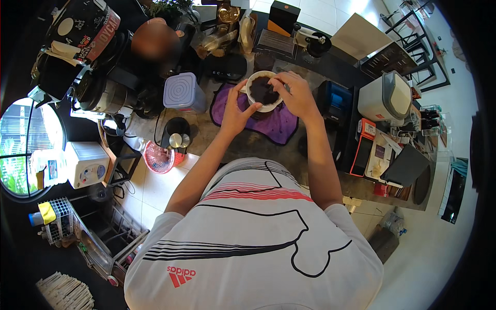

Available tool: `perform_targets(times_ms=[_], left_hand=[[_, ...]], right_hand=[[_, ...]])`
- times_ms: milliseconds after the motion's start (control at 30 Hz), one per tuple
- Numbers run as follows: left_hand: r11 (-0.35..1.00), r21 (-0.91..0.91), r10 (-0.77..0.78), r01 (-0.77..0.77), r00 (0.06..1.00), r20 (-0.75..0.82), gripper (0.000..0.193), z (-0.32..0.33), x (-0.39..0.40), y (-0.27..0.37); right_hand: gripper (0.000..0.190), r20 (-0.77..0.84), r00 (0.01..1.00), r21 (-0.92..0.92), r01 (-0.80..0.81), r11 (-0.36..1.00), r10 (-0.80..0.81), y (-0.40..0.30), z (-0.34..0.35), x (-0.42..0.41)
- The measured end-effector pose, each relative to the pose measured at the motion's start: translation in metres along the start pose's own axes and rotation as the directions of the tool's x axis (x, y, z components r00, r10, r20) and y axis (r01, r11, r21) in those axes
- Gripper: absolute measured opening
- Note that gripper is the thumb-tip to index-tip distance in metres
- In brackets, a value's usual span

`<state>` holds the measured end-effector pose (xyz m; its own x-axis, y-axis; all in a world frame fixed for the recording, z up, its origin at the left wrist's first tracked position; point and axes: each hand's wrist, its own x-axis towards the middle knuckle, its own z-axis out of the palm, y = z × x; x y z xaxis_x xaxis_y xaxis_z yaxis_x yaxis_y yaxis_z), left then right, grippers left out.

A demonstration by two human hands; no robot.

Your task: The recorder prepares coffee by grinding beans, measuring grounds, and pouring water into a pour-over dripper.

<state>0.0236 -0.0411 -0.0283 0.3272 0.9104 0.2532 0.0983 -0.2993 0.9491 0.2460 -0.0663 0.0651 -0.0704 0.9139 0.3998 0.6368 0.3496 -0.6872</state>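
Note:
A white coffee dripper [264, 92] with a pale paper filter and dark, wet-looking coffee in it stands before me, above a purple cloth [277, 128]. My left hand [239, 106] is curved around the dripper's left side near its handle, thumb and fingers at the rim. On the right side, my right hand [294, 91] reaches over the rim with its fingers bent; whether the fingertips pinch anything is not clear. What supports the dripper is mostly hidden beneath it. A black scale [226, 66] lies just behind and to the left.
A lidded plastic container [184, 93] stands left of the cloth. A hand grinder [318, 45] is at the back right. Further right are a black printer [336, 101] and a white bin [383, 97]. Another person's blurred head shows across the counter, at upper left.

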Motion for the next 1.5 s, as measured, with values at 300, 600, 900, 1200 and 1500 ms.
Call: perform_targets(times_ms=[300,600,900,1200,1500], left_hand=[[1.000,0.014,-0.008,0.007,1.000,0.014,0.084,-0.001,0.000,0.003],[1.000,0.003,0.006,-0.006,1.000,0.004,0.085,-0.001,0.000,-0.001],[1.000,-0.005,0.008,-0.008,1.000,0.005,0.083,0.000,0.004,-0.002],[0.988,-0.150,-0.038,0.047,0.997,0.061,0.087,0.000,0.002,-0.007],[0.982,-0.169,-0.073,0.086,0.994,0.078,0.069,-0.007,0.009,-0.019]], right_hand=[[0.018,-0.016,1.000,0.049,-0.026,0.998,0.027,0.002,0.002,0.011],[0.018,-0.004,1.000,-0.022,-0.015,1.000,0.015,0.011,-0.004,0.004],[0.018,-0.076,0.995,-0.031,-0.065,0.997,0.063,-0.017,-0.015,-0.018],[0.021,-0.396,0.858,0.289,-0.221,0.932,0.326,-0.026,-0.007,-0.066],[0.026,-0.456,0.759,0.514,-0.201,0.834,0.464,-0.006,0.000,-0.086]])
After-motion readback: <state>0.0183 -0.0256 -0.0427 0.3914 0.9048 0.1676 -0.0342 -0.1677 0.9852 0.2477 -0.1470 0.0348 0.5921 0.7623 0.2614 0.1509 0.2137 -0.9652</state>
